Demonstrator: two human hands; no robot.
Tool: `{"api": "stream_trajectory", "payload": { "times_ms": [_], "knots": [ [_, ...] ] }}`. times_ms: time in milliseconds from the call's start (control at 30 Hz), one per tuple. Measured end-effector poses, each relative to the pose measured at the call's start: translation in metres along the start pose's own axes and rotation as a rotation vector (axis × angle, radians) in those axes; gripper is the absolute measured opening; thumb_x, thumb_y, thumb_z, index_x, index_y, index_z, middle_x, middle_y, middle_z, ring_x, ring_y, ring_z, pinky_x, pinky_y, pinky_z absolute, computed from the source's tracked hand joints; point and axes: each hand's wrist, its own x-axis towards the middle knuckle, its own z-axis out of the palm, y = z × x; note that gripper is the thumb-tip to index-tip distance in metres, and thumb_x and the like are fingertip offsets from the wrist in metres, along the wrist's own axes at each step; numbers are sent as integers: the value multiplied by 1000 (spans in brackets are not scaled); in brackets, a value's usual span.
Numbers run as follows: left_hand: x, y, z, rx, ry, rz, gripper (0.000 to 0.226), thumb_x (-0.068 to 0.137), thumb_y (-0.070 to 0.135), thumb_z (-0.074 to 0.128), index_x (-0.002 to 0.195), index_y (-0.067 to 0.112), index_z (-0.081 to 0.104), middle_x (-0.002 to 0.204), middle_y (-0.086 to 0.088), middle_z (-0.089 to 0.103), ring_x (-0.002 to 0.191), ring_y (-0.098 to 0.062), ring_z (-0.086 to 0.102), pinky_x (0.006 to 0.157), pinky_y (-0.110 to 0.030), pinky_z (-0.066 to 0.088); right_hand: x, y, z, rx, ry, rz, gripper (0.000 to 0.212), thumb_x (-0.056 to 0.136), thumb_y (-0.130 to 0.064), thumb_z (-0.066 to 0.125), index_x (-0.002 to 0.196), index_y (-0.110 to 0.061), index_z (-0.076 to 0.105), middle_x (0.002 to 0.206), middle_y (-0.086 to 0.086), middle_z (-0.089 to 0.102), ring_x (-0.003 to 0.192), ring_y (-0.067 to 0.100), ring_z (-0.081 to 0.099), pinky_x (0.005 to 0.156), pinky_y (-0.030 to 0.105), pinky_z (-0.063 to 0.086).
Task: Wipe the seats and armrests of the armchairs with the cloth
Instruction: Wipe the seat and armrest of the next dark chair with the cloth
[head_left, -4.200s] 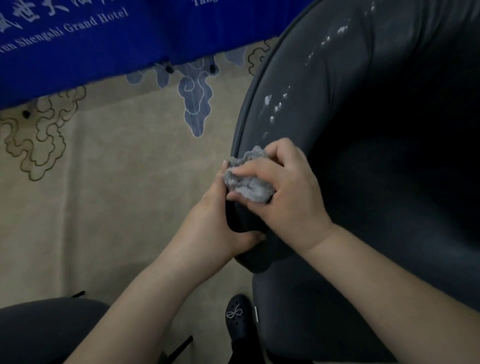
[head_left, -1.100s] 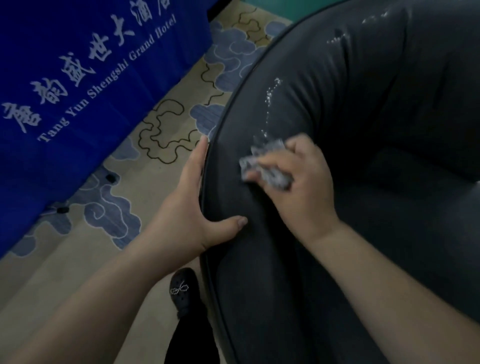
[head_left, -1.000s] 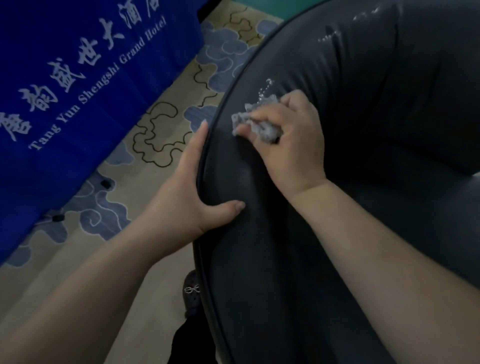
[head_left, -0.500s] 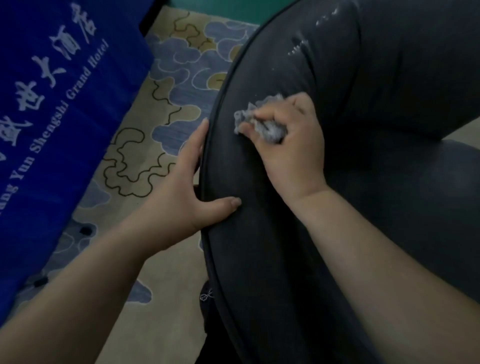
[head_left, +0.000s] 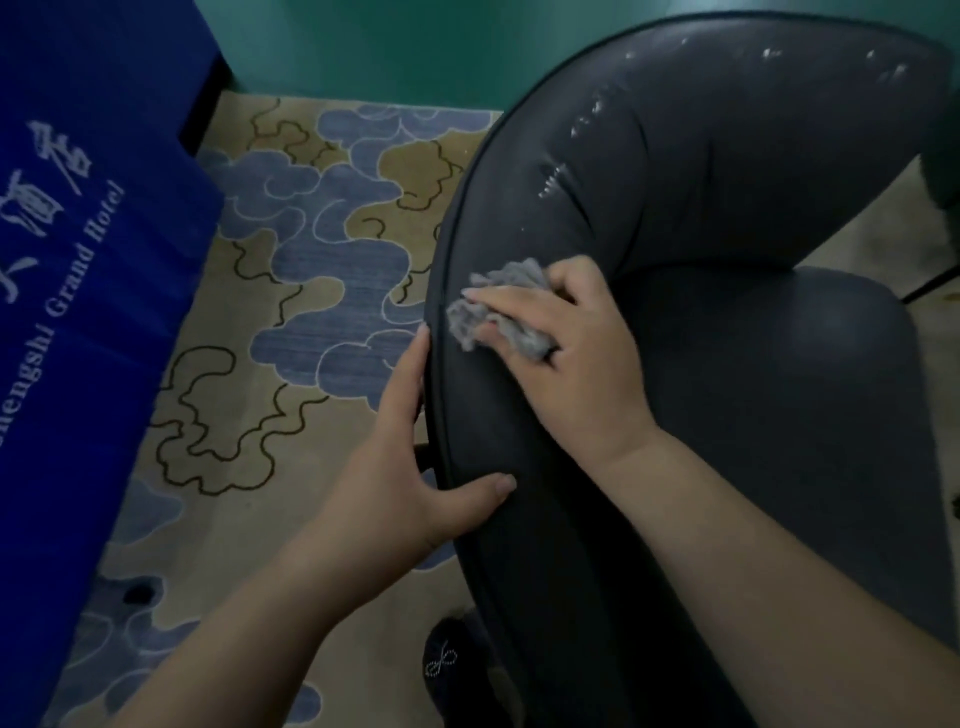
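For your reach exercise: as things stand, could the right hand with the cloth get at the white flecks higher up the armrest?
Probably yes. The right hand presses the cloth on the armrest just below the white flecks, and bare upholstery lies between.

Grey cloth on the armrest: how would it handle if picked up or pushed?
Probably floppy: the cloth is crumpled into folds under the right hand. Likely light, since fingers alone bunch it. Pushed, it would probably slide easily over the smooth armrest, deforming rather than keeping shape.
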Motion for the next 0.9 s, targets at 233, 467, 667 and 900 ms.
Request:
{"api": "stream_trajectory", "payload": {
  "times_ms": [233, 467, 667, 900],
  "knots": [
    [13, 2, -4, 34, 16, -35, 116, 66, 27, 83, 142, 62, 2, 136, 36, 37, 110, 23, 46, 81, -2, 44, 6, 22, -12, 97, 198, 285, 32, 82, -26, 71, 114, -26, 68, 103, 2, 46, 96, 6, 53, 89, 4, 36],
    [45, 17, -15, 57, 25, -60, 114, 69, 26, 83, 143, 58, 3, 124, 42, 36, 100, 33, 42, 71, 3, 41, 8, 27, -16, 148, 60, 200, 34, 83, -14, 71, 116, -19, 66, 101, 6, 45, 95, 6, 51, 93, 17, 42],
    [70, 33, -27, 160, 5, -44, 97, 64, 33, 81, 136, 60, 21, 109, 48, 49, 101, 17, 55, 77, -14, 52, 53, -5, -4, 208, 83, 61, 35, 74, -23, 78, 108, -23, 72, 103, 3, 52, 98, 6, 55, 90, 21, 47],
    [72, 43, -32, 177, -20, -66, 94, 64, 36, 80, 111, 81, 11, 105, 64, 35, 102, 23, 51, 70, -1, 45, 50, 36, -21, 90, 83, 125, 20, 78, -18, 77, 97, -23, 73, 98, 11, 51, 96, 26, 56, 90, 32, 48]
  ]
}}
